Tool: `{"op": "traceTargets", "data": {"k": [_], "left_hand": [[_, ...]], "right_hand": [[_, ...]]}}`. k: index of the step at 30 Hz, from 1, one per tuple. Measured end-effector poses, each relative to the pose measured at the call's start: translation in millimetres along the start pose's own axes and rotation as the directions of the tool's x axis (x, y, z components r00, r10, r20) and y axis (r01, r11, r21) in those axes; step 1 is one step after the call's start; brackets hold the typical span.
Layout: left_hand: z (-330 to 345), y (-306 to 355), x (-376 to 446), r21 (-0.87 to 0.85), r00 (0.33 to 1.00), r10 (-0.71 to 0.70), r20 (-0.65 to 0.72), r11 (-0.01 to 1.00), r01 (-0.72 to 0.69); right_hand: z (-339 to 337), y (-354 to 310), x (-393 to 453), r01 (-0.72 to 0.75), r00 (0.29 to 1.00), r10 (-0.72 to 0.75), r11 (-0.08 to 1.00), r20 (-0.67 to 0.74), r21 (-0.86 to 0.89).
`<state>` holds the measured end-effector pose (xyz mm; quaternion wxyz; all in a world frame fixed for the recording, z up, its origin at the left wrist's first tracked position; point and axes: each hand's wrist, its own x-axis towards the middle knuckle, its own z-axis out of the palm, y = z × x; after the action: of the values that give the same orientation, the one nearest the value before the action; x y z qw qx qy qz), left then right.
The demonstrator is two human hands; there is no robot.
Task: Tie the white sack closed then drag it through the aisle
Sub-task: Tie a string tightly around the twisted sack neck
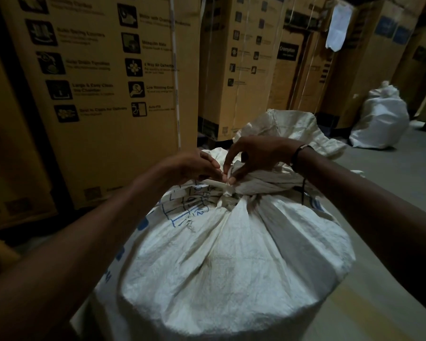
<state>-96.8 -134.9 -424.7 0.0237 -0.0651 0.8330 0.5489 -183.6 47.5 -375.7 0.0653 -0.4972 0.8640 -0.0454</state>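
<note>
A full white woven sack (pixel 221 262) with blue print stands upright in front of me, its top gathered into a neck. A white strap (pixel 215 183) is wound around that neck. My left hand (pixel 194 166) pinches the strap's end at the left of the neck. My right hand (pixel 253 156) grips the bunched sack mouth and the strap with thumb and fingers. The loose cloth of the mouth (pixel 293 129) flops away behind my right hand.
Tall brown cardboard cartons (pixel 103 94) line the left side and the back (pixel 244 70). A second tied white sack (pixel 381 121) sits on the grey floor (pixel 391 173) at the far right, where the aisle runs on.
</note>
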Motion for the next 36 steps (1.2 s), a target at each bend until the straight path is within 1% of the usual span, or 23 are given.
{"op": "traceTargets", "data": {"k": [5, 8, 11, 14, 16, 17, 19, 22, 24, 27, 32, 34, 36], "left_hand": [[0.8, -0.3, -0.7, -0.024, 1.0, -0.01, 0.0, 1.0, 0.01], [0.6, -0.6, 0.2, 0.004, 1.0, -0.016, -0.009, 1.0, 0.016], [-1.0, -2.3, 2.7, 0.009, 1.0, -0.021, -0.005, 1.0, 0.021], [-0.9, -2.3, 2.0, -0.01, 1.0, -0.004, 0.015, 1.0, 0.004], [0.4, -2.4, 0.7, 0.003, 1.0, 0.016, -0.002, 1.0, -0.016], [1.2, -2.8, 0.8, 0.012, 0.999, 0.037, -0.026, 0.999, -0.037], [2.0, -3.0, 2.0, 0.028, 0.993, 0.094, -0.071, 0.995, -0.092], [2.8, -0.8, 2.4, 0.057, 0.985, 0.165, -0.046, 0.985, -0.163], [3.0, -0.1, 1.7, 0.085, 0.982, 0.182, -0.042, 0.98, -0.178], [2.0, -2.2, 1.5, 0.097, 0.986, 0.16, -0.048, 0.983, -0.154], [1.2, 1.3, -1.8, 0.096, 0.992, 0.122, -0.022, 0.988, -0.119], [1.5, 0.1, -2.5, 0.095, 0.992, 0.122, -0.037, 0.988, -0.118], [2.3, -2.9, -2.1, 0.096, 0.99, 0.124, -0.061, 0.988, -0.118]], "right_hand": [[-10.3, 5.1, -5.3, 0.014, 0.991, -0.021, 0.999, 0.131, 0.052], [-12.7, 11.0, -8.4, 0.057, 0.983, -0.071, 0.994, 0.169, 0.088], [-13.5, 18.2, -10.3, 0.087, 0.978, -0.111, 0.987, 0.178, 0.139], [-13.5, 22.9, -14.3, 0.103, 0.973, -0.151, 0.96, 0.174, 0.26], [-11.7, 24.9, -16.0, 0.107, 0.979, -0.158, 0.939, 0.133, 0.326], [-9.2, 24.8, -15.9, 0.109, 0.983, -0.153, 0.936, 0.106, 0.333], [-2.4, 24.7, -13.8, 0.128, 0.989, -0.143, 0.947, 0.031, 0.295], [6.0, 25.4, -15.1, 0.186, 0.98, -0.168, 0.962, -0.106, 0.198], [7.8, 26.1, -18.9, 0.231, 0.967, -0.212, 0.964, -0.144, 0.131], [7.9, 22.1, -23.5, 0.258, 0.956, -0.259, 0.966, -0.137, -0.027], [11.8, 16.0, -20.6, 0.295, 0.941, -0.313, 0.945, -0.131, -0.143], [17.2, 15.8, -18.7, 0.295, 0.944, -0.308, 0.949, -0.117, -0.113], [20.6, 18.0, -20.0, 0.288, 0.954, -0.288, 0.958, -0.087, -0.017]]}}
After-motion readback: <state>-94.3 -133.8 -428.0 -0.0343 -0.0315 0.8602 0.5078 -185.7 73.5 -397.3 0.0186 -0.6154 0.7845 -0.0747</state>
